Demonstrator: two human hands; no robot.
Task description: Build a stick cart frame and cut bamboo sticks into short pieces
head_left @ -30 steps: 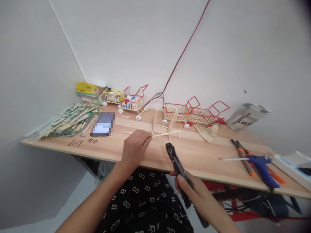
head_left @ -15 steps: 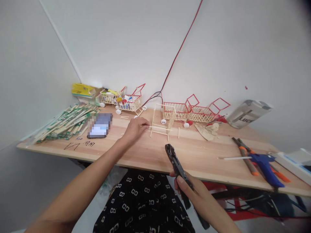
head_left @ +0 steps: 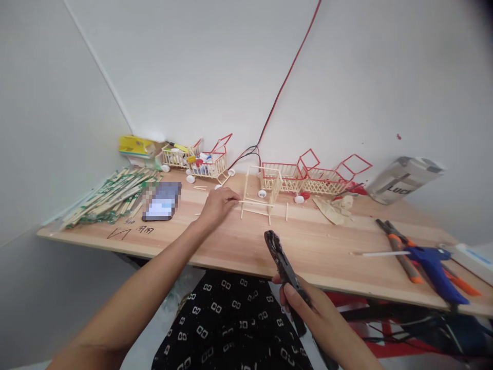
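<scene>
- Fingers (head_left: 233,197) of the left hand (head_left: 219,204) pinch a thin wooden stick (head_left: 256,203) across the open stick frame (head_left: 275,194), at three o'clock.
- Right hand (head_left: 302,303) wraps black pliers (head_left: 283,264), head toward eleven o'clock.
- Left forearm (head_left: 154,288) reaches over the wooden table (head_left: 227,246).
- Phone (head_left: 164,203) at the left hand's nine o'clock; red-rimmed miniature carts (head_left: 287,184) at two, by the wall (head_left: 192,72).

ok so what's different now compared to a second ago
The left hand has moved away from the person, toward the wall, bringing the thin stick from a slant in front of the stick frame to lying across it, its end at the fingertips. Nothing was visibly let go. The right hand still grips the black tool; the frame and phone stayed put.
</scene>
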